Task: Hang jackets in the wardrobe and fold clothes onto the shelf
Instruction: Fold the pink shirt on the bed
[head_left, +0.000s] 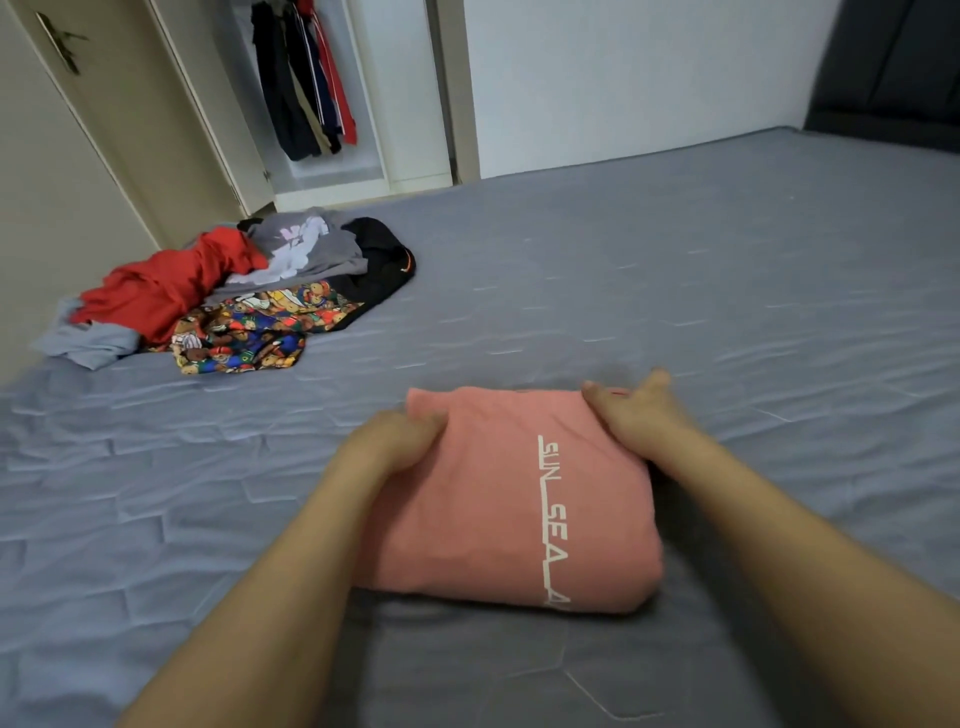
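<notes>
Gripping folded pink shirt (498, 499), both hands.

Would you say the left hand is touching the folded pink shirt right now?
Touching. In the head view, the left hand has its fingers curled around the far left edge of the folded pink shirt, with no gap visible.

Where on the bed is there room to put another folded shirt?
The bed is bare on the whole right side, from the pink shirt back to the white wall. It is also bare between the pink shirt and the clothes pile. The far left corner is crowded with that pile. Both hands, left and right, are on the pink shirt.
</notes>
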